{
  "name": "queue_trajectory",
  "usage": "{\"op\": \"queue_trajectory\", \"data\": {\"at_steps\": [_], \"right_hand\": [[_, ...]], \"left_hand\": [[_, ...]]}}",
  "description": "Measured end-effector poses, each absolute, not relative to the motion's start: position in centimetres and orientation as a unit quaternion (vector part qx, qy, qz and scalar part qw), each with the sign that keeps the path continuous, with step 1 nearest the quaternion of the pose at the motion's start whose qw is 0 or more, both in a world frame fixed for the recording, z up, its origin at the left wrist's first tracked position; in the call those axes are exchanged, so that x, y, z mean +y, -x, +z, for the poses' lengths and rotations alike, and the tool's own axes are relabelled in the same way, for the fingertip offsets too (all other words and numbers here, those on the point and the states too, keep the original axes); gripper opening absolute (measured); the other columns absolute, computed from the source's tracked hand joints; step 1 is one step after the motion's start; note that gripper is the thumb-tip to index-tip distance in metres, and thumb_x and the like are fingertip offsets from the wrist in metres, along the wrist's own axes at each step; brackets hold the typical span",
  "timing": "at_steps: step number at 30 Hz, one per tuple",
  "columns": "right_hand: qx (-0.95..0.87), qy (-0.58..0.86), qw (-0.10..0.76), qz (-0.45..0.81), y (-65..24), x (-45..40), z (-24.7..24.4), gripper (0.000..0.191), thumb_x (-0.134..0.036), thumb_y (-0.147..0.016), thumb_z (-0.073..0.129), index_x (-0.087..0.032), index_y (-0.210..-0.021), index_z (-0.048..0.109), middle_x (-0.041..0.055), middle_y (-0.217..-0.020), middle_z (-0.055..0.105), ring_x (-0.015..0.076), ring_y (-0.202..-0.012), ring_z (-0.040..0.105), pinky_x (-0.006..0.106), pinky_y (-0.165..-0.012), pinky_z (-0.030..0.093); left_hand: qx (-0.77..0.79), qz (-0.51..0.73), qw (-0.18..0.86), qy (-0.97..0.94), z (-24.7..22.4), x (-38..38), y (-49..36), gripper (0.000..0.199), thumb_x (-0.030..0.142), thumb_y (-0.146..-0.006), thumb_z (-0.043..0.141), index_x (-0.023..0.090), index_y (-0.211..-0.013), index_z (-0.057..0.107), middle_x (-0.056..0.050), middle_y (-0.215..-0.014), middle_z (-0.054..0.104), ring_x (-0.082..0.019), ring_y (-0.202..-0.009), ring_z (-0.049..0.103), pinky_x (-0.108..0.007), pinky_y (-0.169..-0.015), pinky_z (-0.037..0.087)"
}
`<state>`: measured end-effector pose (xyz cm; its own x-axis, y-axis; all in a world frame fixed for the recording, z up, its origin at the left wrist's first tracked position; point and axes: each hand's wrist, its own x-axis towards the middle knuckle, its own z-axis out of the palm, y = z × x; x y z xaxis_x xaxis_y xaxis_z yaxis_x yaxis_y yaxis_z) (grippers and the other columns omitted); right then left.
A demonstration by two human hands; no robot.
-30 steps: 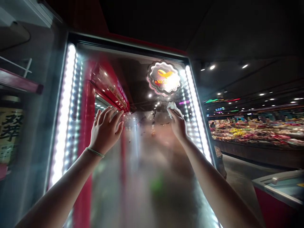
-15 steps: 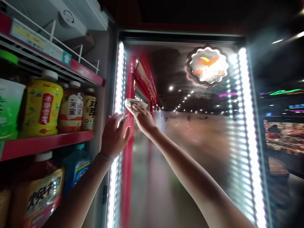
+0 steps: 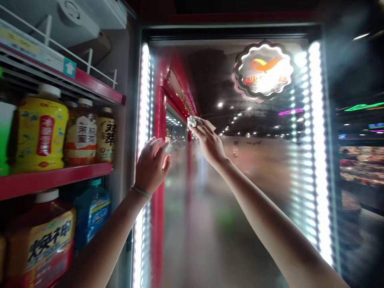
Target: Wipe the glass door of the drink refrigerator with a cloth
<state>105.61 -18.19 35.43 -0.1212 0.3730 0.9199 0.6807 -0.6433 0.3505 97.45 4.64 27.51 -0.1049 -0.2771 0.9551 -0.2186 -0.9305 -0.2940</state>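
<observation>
Right grip [image 3: 212, 143] on cloth [image 3: 192, 121]; doorframe [image 3: 234, 33] apart

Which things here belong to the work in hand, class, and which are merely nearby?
Work in hand:
right hand, holding the wipe
crumpled white wipe, cloth or paper unclear
left hand, raised
clear, dark-framed glass door

Merely nearby:
yellow plastic bottle with white cap
blue plastic bottle with teal cap
red-edged shelf

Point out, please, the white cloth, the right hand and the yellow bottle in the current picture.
White cloth [image 3: 192, 121]: head view, on its crumpled left end.
Right hand [image 3: 211, 145]: head view, on the back of the hand.
Yellow bottle [image 3: 45, 135]: head view, on its red front panel.
</observation>
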Motion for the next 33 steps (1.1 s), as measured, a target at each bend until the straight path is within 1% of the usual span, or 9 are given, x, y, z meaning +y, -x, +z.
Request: {"op": "queue_trajectory", "data": {"at_steps": [5, 9, 13, 17, 20, 22, 27, 31, 33], "right_hand": [[-0.292, 0.666, 0.116, -0.677, -105.8, -29.2, 36.0, 0.064, -0.002, -0.1, 0.038, -0.033, -0.153, 0.056, 0.0002, -0.161, 0.053, 0.0216, -0.155, 0.04, 0.046, -0.128, 0.039], [-0.186, 0.671, 0.136, -0.705, -106.1, -39.7, 35.1, 0.056, -0.006, -0.098, 0.041, -0.024, -0.146, 0.064, 0.0077, -0.153, 0.061, 0.0264, -0.146, 0.052, 0.049, -0.123, 0.044], [-0.093, 0.664, 0.162, -0.724, -106.3, -47.8, 32.0, 0.052, -0.007, -0.097, 0.043, -0.02, -0.14, 0.068, 0.0133, -0.141, 0.069, 0.0301, -0.133, 0.063, 0.052, -0.114, 0.051], [-0.103, 0.665, 0.116, -0.731, -106.3, -49.0, 29.6, 0.051, -0.009, -0.1, 0.041, -0.024, -0.141, 0.067, 0.0123, -0.133, 0.073, 0.0303, -0.128, 0.064, 0.054, -0.11, 0.053], [-0.156, 0.683, 0.06, -0.711, -105.9, -48.5, 30.2, 0.052, -0.009, -0.102, 0.042, -0.03, -0.144, 0.065, 0.0082, -0.14, 0.069, 0.0281, -0.133, 0.059, 0.05, -0.113, 0.051], [-0.159, 0.702, 0.032, -0.693, -105.5, -49.0, 31.1, 0.055, -0.006, -0.1, 0.042, -0.028, -0.146, 0.063, 0.0088, -0.141, 0.068, 0.0288, -0.133, 0.057, 0.05, -0.114, 0.05], [-0.083, 0.699, 0.042, -0.709, -105.0, -50.0, 31.2, 0.058, -0.006, -0.1, 0.035, -0.025, -0.149, 0.06, 0.0132, -0.134, 0.07, 0.0311, -0.117, 0.061, 0.053, -0.102, 0.053], [-0.156, 0.697, 0.049, -0.698, -105.6, -49.3, 32.4, 0.063, -0.005, -0.099, 0.035, -0.031, -0.153, 0.055, 0.0085, -0.143, 0.064, 0.0294, -0.13, 0.055, 0.049, -0.108, 0.051], [-0.162, 0.699, 0.068, -0.694, -105.8, -49.5, 33.8, 0.061, -0.006, -0.099, 0.034, -0.03, -0.15, 0.058, 0.0091, -0.14, 0.065, 0.03, -0.128, 0.056, 0.051, -0.108, 0.05]], "left_hand": [[0.241, -0.703, -0.018, 0.669, 26.6, -2.1, -100.5, 0.044, 0.02, -0.098, 0.058, 0.017, -0.142, 0.054, -0.017, -0.142, 0.059, -0.034, -0.143, 0.051, -0.056, -0.12, 0.046], [0.277, -0.688, -0.04, 0.67, 24.9, -7.0, -101.5, 0.046, 0.019, -0.098, 0.058, 0.02, -0.144, 0.055, -0.016, -0.142, 0.061, -0.034, -0.145, 0.05, -0.058, -0.122, 0.043], [0.293, -0.68, -0.056, 0.669, 24.6, -11.0, -101.7, 0.046, 0.02, -0.097, 0.058, 0.021, -0.144, 0.056, -0.015, -0.143, 0.061, -0.033, -0.145, 0.05, -0.058, -0.124, 0.04], [0.316, -0.68, -0.059, 0.659, 25.9, -16.0, -101.9, 0.044, 0.022, -0.098, 0.059, 0.021, -0.142, 0.058, -0.014, -0.142, 0.063, -0.033, -0.144, 0.052, -0.056, -0.125, 0.04], [0.334, -0.674, -0.062, 0.657, 26.6, -19.8, -101.9, 0.043, 0.023, -0.098, 0.06, 0.021, -0.142, 0.059, -0.013, -0.143, 0.062, -0.033, -0.145, 0.051, -0.054, -0.125, 0.04], [0.338, -0.671, -0.065, 0.657, 26.5, -21.6, -101.8, 0.044, 0.023, -0.098, 0.06, 0.022, -0.143, 0.058, -0.012, -0.144, 0.062, -0.033, -0.145, 0.051, -0.054, -0.126, 0.039], [0.312, -0.673, -0.064, 0.668, 25.5, -22.5, -102.3, 0.046, 0.023, -0.098, 0.06, 0.022, -0.144, 0.057, -0.013, -0.143, 0.062, -0.034, -0.145, 0.051, -0.056, -0.125, 0.038], [0.289, -0.672, -0.054, 0.68, 25.5, -21.1, -102.9, 0.048, 0.023, -0.098, 0.059, 0.023, -0.145, 0.056, -0.015, -0.145, 0.061, -0.035, -0.145, 0.051, -0.06, -0.125, 0.037], [0.277, -0.671, -0.06, 0.686, 25.5, -20.5, -103.1, 0.05, 0.023, -0.097, 0.06, 0.025, -0.147, 0.056, -0.015, -0.145, 0.061, -0.035, -0.145, 0.051, -0.061, -0.125, 0.037]]}}
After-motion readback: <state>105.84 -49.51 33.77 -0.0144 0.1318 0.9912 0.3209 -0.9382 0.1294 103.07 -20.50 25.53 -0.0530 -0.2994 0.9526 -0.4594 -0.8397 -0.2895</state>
